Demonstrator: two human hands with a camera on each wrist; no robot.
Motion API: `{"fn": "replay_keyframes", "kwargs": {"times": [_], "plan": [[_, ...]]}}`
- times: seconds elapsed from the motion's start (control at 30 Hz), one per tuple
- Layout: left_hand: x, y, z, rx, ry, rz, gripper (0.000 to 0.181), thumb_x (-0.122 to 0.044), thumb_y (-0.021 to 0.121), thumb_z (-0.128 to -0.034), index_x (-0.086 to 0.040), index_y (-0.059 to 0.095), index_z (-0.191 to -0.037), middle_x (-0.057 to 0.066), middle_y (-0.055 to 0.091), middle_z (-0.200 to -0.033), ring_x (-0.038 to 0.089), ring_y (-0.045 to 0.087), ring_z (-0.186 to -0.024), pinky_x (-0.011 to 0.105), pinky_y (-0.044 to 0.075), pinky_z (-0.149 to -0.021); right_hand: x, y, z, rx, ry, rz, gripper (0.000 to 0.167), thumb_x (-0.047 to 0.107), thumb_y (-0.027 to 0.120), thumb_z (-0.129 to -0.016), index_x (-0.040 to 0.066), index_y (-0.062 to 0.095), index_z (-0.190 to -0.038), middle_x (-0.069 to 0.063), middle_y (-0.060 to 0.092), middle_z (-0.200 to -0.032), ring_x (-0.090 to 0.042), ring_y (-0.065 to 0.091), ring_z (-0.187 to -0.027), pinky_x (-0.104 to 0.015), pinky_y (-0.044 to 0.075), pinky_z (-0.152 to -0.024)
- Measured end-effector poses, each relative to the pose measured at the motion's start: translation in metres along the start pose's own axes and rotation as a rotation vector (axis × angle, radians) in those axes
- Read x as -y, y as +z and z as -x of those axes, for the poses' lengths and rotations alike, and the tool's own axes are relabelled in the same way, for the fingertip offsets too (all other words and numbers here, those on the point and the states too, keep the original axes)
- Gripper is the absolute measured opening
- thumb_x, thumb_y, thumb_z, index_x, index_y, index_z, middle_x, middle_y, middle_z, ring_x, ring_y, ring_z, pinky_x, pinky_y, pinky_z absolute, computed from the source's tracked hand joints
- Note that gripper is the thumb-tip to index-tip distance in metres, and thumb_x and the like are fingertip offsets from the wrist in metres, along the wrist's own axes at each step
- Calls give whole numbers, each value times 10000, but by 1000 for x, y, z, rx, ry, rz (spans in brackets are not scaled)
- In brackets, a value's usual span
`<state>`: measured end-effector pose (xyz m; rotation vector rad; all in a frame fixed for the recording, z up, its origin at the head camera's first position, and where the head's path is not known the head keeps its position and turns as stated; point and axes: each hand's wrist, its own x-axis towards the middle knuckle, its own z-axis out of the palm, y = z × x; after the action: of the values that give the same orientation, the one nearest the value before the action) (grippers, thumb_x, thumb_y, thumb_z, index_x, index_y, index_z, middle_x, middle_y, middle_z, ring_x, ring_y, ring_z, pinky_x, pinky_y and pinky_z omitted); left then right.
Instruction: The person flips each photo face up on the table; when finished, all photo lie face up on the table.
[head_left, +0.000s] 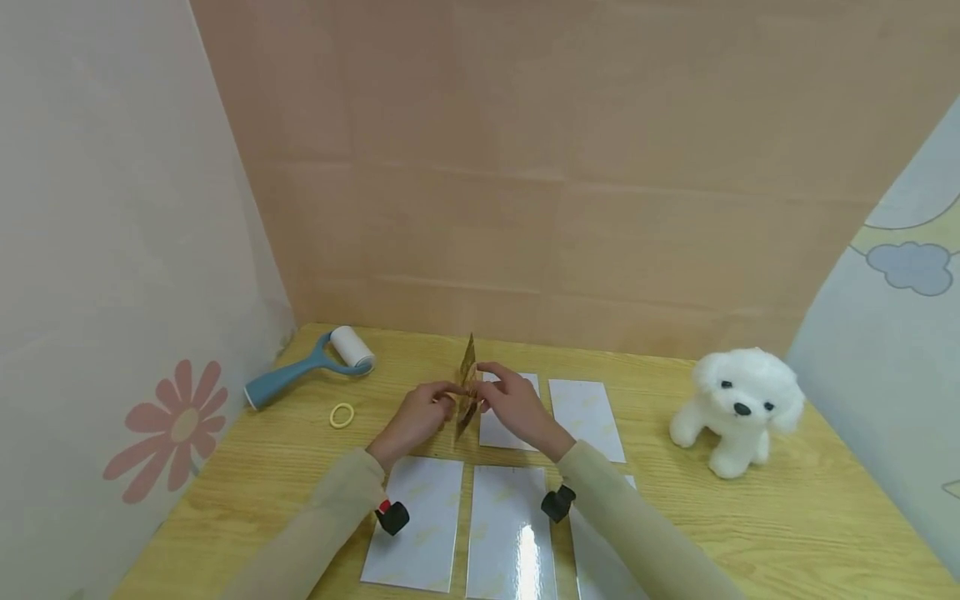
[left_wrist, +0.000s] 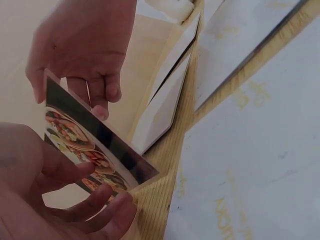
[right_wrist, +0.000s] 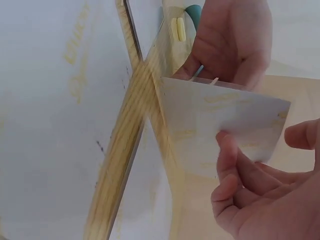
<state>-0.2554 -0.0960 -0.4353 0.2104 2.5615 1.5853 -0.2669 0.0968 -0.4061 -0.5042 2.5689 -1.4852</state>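
Observation:
A card [head_left: 468, 358] stands on edge, held between both hands, its food picture [left_wrist: 75, 132] towards the left hand and its white back [right_wrist: 195, 110] towards the right. My left hand [head_left: 416, 423] touches the picture side; in the left wrist view its fingers [left_wrist: 85, 172] lie loosely bent over the lower part. From the other side my right hand [head_left: 520, 410] touches the white back with a fingertip [right_wrist: 226, 142], one digit [right_wrist: 300, 135] stretched out past the card's edge. Flat white cards [head_left: 504, 517] lie in front, with others [head_left: 587, 412] behind the right hand.
A blue-handled lint roller [head_left: 300, 367] lies at the back left, a small yellow ring [head_left: 341, 416] in front of it. On the right stands a white plush dog [head_left: 742, 408]. Walls of cloth or paper [head_left: 465, 167] border the wooden table [head_left: 810, 517] behind and at both sides.

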Motion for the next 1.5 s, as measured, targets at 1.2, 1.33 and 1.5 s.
{"fn": "replay_keyframes", "kwargs": {"times": [1.2, 1.33, 1.5], "plan": [[3, -35, 11, -162, -78, -26, 645, -141, 656, -905, 75, 434, -1471, 153, 549, -1298, 282, 630, -1067, 317, 510, -691, -12, 3, 6, -121, -140, -106, 534, 40, 655, -968, 44, 490, -1475, -99, 714, -1022, -250, 708, -906, -300, 541, -725], [3, -38, 14, -141, -59, 12, 664, -95, 685, -887, 64, 431, -1480, 159, 521, -1277, 249, 630, -993, 297, 482, -620, -12, 4, 7, -108, -146, -89, 557, 32, 671, -952, 29, 479, -1475, -85, 702, -1007, -265, 702, -910, -305, 539, -740], [4, -42, 17, -113, -44, 13, 739, -74, 739, -870, 31, 392, -1514, 174, 511, -1241, 237, 582, -966, 312, 481, -659, -13, 4, 9, -98, -157, -20, 585, 34, 685, -940, 11, 456, -1477, -34, 678, -987, -195, 664, -888, -290, 520, -724]]}}
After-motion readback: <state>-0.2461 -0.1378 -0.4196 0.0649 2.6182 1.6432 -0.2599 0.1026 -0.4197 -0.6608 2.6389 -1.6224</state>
